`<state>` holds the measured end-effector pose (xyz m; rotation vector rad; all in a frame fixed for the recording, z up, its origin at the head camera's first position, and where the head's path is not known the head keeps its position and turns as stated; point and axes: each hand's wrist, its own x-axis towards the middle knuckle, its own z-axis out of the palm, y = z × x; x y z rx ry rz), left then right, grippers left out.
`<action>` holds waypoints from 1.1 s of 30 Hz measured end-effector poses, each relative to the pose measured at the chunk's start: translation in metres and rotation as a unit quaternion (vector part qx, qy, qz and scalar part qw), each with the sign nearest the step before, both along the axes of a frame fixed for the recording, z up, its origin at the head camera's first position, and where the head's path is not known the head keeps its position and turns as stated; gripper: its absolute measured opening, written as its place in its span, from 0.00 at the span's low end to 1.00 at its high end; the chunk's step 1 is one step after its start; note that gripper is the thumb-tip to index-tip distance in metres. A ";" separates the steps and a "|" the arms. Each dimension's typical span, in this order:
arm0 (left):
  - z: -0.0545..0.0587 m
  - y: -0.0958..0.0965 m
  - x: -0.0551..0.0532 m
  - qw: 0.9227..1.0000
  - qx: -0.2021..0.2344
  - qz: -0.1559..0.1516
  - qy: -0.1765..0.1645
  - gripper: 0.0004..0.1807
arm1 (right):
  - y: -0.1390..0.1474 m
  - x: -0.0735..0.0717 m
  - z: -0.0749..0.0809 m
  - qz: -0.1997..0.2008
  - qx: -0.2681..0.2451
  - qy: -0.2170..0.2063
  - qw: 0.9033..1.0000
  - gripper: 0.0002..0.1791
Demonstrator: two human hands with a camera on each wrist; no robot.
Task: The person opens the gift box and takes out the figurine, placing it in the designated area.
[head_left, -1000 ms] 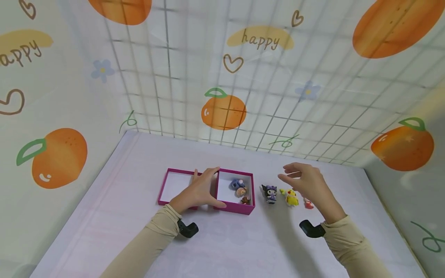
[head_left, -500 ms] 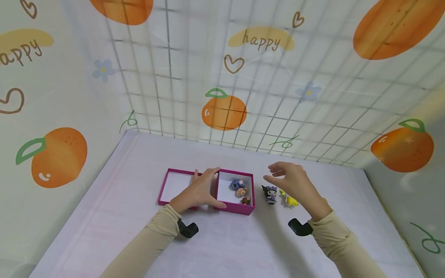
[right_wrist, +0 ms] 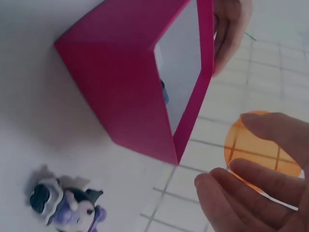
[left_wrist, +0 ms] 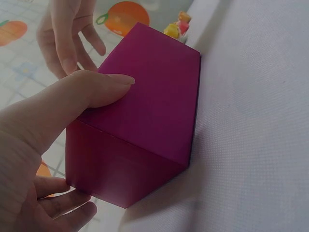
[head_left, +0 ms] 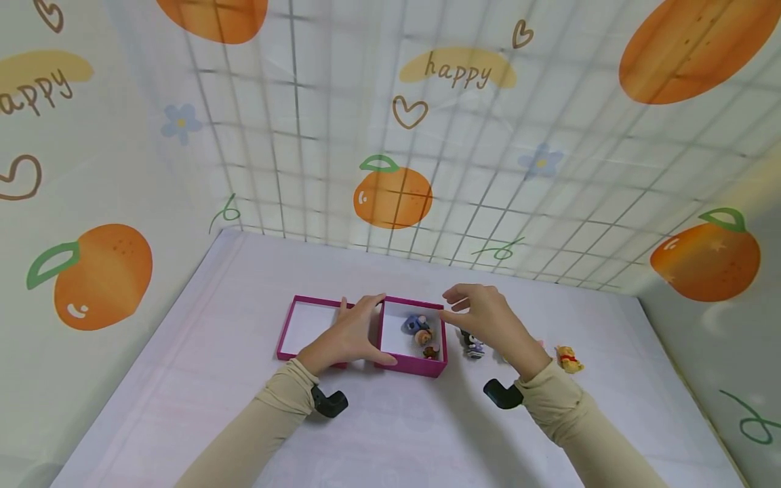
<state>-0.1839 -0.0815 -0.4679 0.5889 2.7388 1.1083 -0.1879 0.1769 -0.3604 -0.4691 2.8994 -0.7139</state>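
Observation:
My left hand [head_left: 348,335] holds the magenta box [head_left: 411,366] across its left end. The thumb [left_wrist: 106,87] lies on the near wall, other fingers at the far side. Inside the box sit a blue figurine [head_left: 415,324], a peach-coloured one [head_left: 423,337] and a small brown one [head_left: 430,352]. Over the box's right rim hovers my right hand [head_left: 485,315], fingers loosely bent and nothing between thumb and fingers [right_wrist: 265,174]. Beneath that hand a black-and-purple figurine [head_left: 472,346] stands on the table, partly covered.
A shallow magenta lid [head_left: 283,332] with a white inside lies left of the box, partly behind my left hand. Right of my right forearm is a yellow bear figurine [head_left: 569,359]. Printed sheeting [head_left: 390,135] encloses the table's back and sides.
My right hand has moved left, from above the yellow figurine to the box's right rim, uncovering the bear figurine. The left hand and box stay in place.

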 end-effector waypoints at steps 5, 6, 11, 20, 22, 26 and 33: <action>0.000 -0.001 -0.001 1.000 0.000 -0.002 -0.001 0.68 | -0.012 -0.003 -0.003 -0.001 0.005 -0.012 1.000 0.23; 0.001 -0.001 -0.001 1.000 0.000 -0.003 -0.001 0.68 | -0.015 -0.003 -0.004 -0.002 0.007 -0.013 1.000 0.23; 0.002 -0.002 0.000 1.000 -0.001 -0.003 0.001 0.68 | -0.025 -0.006 -0.005 0.008 0.028 -0.003 1.000 0.21; 0.004 -0.002 -0.001 1.000 -0.001 -0.003 -0.006 0.68 | -0.038 -0.015 -0.012 0.010 0.089 0.007 0.996 0.22; 0.005 -0.001 -0.001 1.000 -0.001 -0.005 -0.005 0.67 | -0.039 -0.017 -0.014 0.009 0.099 0.009 0.995 0.22; 0.005 -0.001 0.000 1.000 -0.001 -0.006 -0.003 0.68 | -0.043 -0.018 -0.015 0.008 0.107 0.005 0.994 0.23; 0.005 -0.001 0.000 1.000 0.002 -0.004 -0.004 0.68 | -0.052 -0.020 -0.018 -0.005 0.134 0.001 0.991 0.22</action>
